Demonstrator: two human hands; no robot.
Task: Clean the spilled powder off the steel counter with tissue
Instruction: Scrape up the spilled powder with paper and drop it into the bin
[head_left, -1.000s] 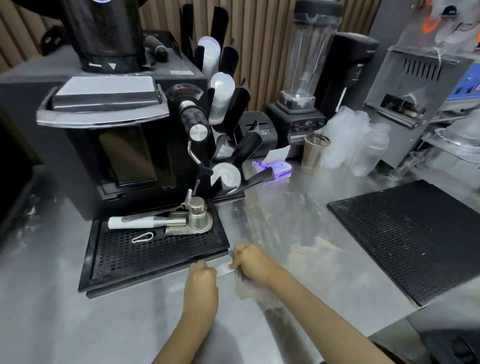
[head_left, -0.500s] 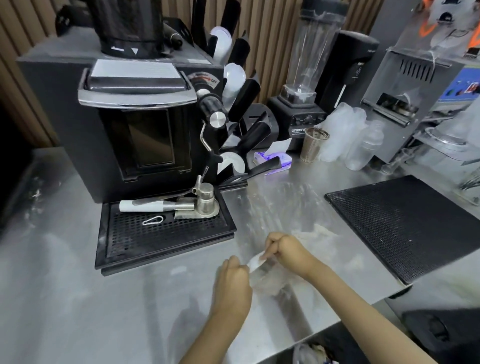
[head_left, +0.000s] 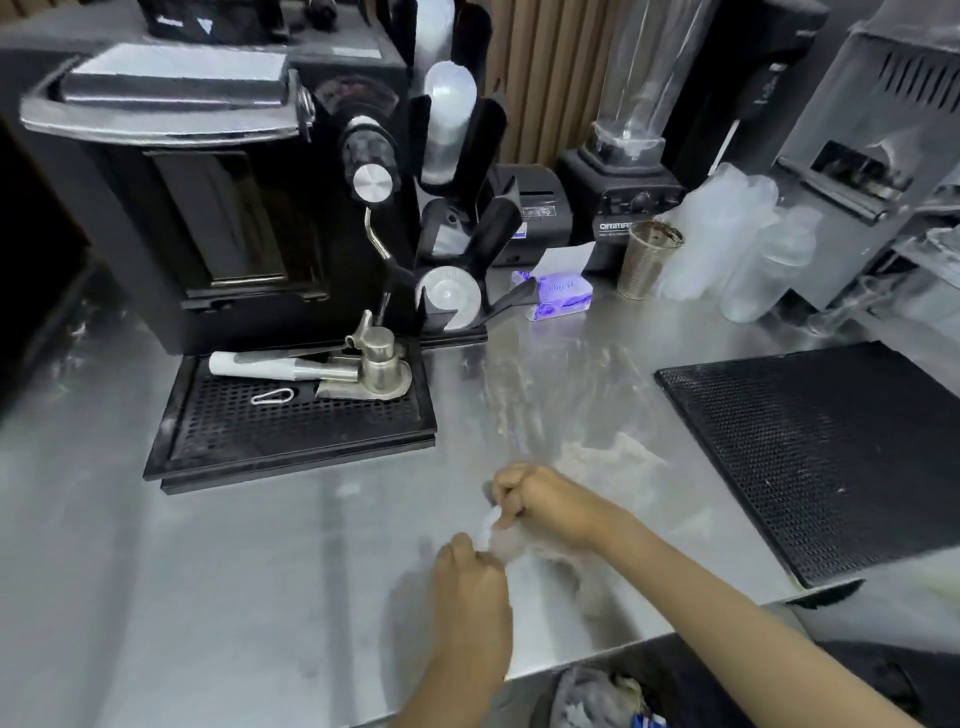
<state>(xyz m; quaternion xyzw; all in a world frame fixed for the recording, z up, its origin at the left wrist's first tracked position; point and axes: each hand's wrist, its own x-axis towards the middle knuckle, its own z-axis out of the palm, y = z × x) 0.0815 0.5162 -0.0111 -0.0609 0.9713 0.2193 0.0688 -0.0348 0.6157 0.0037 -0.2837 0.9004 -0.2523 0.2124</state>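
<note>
Both hands pinch one crumpled tissue (head_left: 496, 535) between them: the right hand (head_left: 545, 501) holds its top, the left hand (head_left: 470, 577) its bottom. The spilled powder (head_left: 605, 457) lies on the surface (head_left: 260, 597) near the right hand, at its 1 o'clock; the left hand is farther from it.

Machine (head_left: 208, 208) back left on the surface (head_left: 208, 597), tray (head_left: 291, 426) before it; mat (head_left: 831, 457) right; powder (head_left: 602, 457) between them

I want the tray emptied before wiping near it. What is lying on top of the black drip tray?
On the drip tray lie a white-handled tool, a steel tamper and a small metal clip. Anything beneath the perforated grate cannot be seen.
</note>
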